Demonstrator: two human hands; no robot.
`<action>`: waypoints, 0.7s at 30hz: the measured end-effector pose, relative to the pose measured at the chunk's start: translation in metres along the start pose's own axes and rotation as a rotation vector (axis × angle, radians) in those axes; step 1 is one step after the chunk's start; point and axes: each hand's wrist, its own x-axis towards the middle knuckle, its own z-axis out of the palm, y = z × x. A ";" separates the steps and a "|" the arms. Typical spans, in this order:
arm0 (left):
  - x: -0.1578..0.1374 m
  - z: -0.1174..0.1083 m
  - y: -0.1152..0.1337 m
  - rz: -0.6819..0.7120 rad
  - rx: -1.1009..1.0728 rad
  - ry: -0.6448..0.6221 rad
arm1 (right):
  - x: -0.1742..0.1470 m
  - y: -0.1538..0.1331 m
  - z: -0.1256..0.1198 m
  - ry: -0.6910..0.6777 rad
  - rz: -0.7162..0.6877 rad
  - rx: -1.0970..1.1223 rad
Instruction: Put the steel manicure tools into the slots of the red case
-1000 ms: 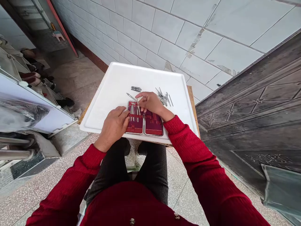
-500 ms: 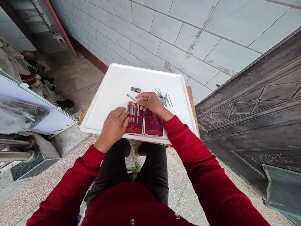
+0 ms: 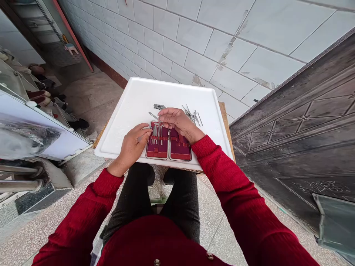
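A red manicure case [image 3: 156, 152] lies opened flat near the front of a white foam board [image 3: 116, 129]. Several slim metal tools [image 3: 155, 136] sit under the straps of its left half. My right hand [image 3: 179, 122] is over the top of the case, its fingertips pinched on a slim metal manicure tool [image 3: 159, 123] held roughly upright; its exact kind is too small to tell. My left hand [image 3: 133, 144] is at the case's left edge, thumb and forefinger apart, holding nothing I can see. Behind the case lies another thin metal tool [image 3: 153, 116].
A pile of metal manicure tools [image 3: 192, 113] lies behind my right hand, and a few nail clippers [image 3: 159, 106] are farther back. A tiled wall [image 3: 172, 51] stands behind the board, a dark patterned metal door [image 3: 299, 122] on the right, and a shoe rack [image 3: 30, 99] on the left.
My right hand has lifted slightly and shifted left, bringing the slim tool upright over the case's left half. My left hand has drawn back a little, its thumb and forefinger now more separated.
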 end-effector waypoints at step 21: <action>0.014 0.017 0.024 0.042 -0.012 0.081 | -0.007 -0.006 0.017 -0.141 -0.115 -0.060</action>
